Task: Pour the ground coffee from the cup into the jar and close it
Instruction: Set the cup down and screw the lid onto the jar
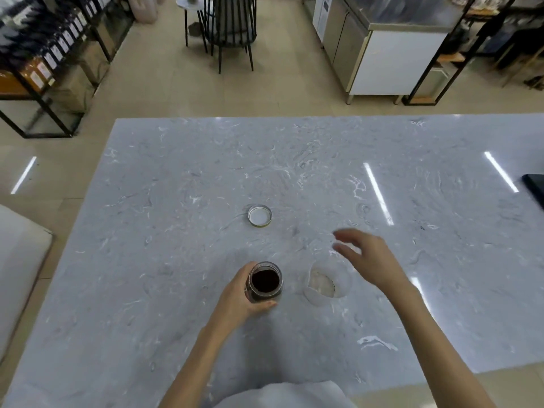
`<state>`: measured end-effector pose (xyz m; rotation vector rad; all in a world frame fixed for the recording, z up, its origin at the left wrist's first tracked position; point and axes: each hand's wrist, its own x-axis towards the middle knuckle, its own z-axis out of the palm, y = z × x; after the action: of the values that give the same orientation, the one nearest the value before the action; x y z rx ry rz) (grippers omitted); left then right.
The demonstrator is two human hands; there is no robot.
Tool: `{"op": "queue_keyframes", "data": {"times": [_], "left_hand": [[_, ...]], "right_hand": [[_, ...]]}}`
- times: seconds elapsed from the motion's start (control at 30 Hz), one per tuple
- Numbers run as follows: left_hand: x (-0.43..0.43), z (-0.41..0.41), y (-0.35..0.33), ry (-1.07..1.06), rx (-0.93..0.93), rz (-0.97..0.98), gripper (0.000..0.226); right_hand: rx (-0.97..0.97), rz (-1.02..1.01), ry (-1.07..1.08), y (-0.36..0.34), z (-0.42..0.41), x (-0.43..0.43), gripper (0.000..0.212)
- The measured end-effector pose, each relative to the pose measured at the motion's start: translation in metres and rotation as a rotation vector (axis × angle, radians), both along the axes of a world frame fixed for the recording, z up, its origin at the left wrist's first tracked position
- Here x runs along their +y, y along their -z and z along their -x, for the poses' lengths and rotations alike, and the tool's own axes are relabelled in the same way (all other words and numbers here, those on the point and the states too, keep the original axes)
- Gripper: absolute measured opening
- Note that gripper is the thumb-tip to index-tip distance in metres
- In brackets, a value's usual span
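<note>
**Two hands over a marble table, jar filled and lid off**

One grey marble table (176, 201) fills most of the frame from the middle down to the lower edge, with bright strip-light reflections streaking its right half. Beyond it, along the top of the frame, lie a beige floor, a dark shelf rack (44, 63) at upper left, a black wire chair (232, 28) at top centre and a steel and white cabinet (382, 48) at upper right.

Both bare forearms enter from the bottom edge. The left hand (238, 298) sits in the lower centre, wrapped around the left side of the jar (265, 282), thumb near the base and fingers curled behind the glass. The jar stands upright on the table with its mouth open, dark ground coffee visible inside.

The right hand (368, 257) hovers right of centre, fingers spread wide and slightly blurred, holding nothing. It is above and just beyond the cup (325, 282), not touching it.

The clear cup stands just right of the jar, apart from it, and looks empty apart from a faint residue; its exact tilt is hard to tell.

The lid (259, 215) lies alone near the centre of the frame, further up the table than the jar, white inner face upward, well apart from both hands.
</note>
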<state>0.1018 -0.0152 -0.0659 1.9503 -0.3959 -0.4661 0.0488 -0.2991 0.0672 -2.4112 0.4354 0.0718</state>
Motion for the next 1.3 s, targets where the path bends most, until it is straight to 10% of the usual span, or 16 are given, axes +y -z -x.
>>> {"op": "queue_keyframes", "data": {"times": [0.37,0.63,1.03,1.17,1.3], "left_hand": [[0.007,-0.005,0.002,0.05,0.048,-0.026,0.091],[0.007,-0.014,0.002,0.09,0.05,-0.035,0.081],[0.01,-0.013,-0.003,0.049,0.063,-0.08,0.093],[0.008,-0.012,-0.001,0.054,0.026,-0.085,0.088],[0.008,-0.01,-0.004,0.08,-0.009,-0.124,0.086]], "right_hand": [[0.433,0.319,-0.475,0.073,-0.205,0.106,0.097],[0.372,0.356,-0.431,0.088,-0.213,0.113,0.066],[-0.024,-1.77,0.477,0.025,-0.109,0.097,0.051],[-0.068,-1.918,0.504,0.028,-0.046,0.11,0.055],[-0.272,-1.633,0.563,0.039,0.002,0.119,0.046]]}}
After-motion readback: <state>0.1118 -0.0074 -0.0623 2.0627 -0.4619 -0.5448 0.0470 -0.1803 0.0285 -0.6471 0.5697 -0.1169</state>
